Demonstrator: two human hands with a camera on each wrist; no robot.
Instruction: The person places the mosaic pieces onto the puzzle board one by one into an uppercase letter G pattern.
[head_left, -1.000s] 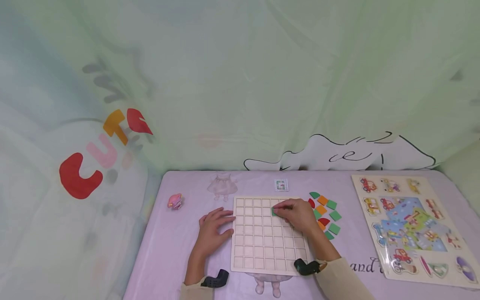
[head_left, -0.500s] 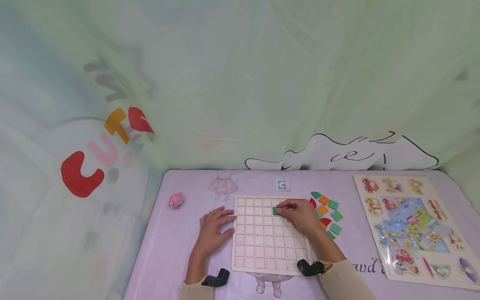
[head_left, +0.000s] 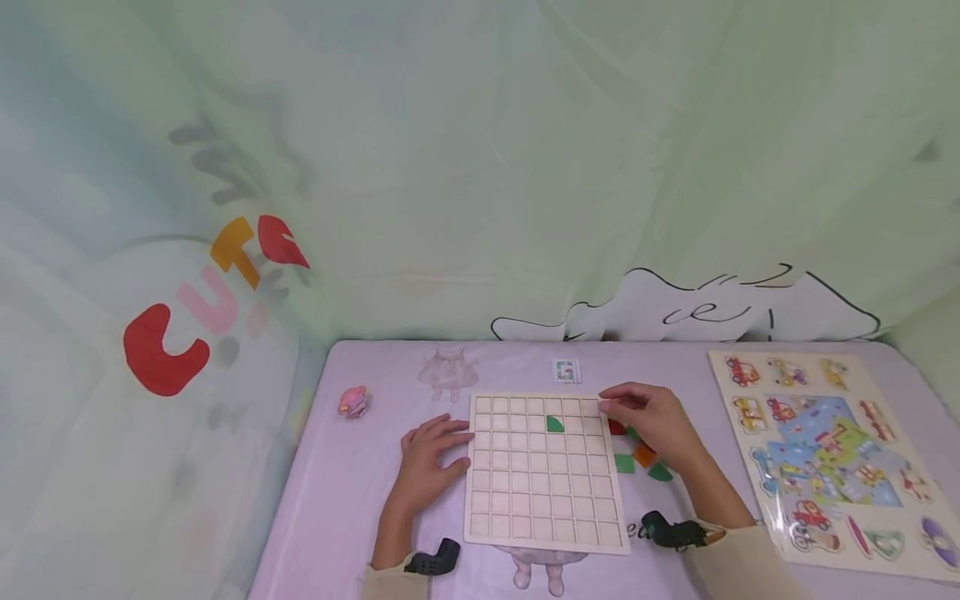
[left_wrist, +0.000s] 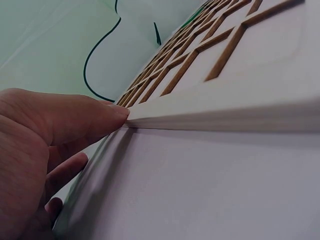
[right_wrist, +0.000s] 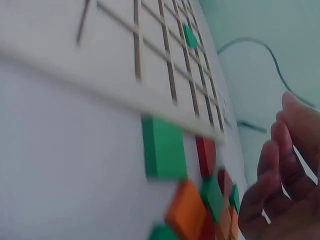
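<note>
A pale wooden grid board [head_left: 519, 482] lies on the table, with one green quarter-circle tile [head_left: 555, 424] in a cell of its upper part. My left hand [head_left: 429, 458] rests beside the board's left edge; in the left wrist view its thumb [left_wrist: 112, 112] touches the board's corner. My right hand [head_left: 663, 425] is over the loose tiles by the board's upper right corner, its fingers loosely bent and holding nothing in the right wrist view. Below it lie a green square tile [head_left: 624, 463], an orange tile [head_left: 643, 454], a green quarter-circle [head_left: 660, 472] and a red tile [head_left: 617, 427], partly covered.
A small patterned card [head_left: 566, 371] lies behind the board. At the left is a pink toy figure [head_left: 353, 402]. A large picture puzzle board [head_left: 825, 450] with vehicle pieces takes up the table's right side. Curtain-like cloth walls stand behind and to the left.
My right hand has let go of the green quarter-circle tile, which stays in its cell, and has moved right over the loose tiles. The left hand keeps its place.
</note>
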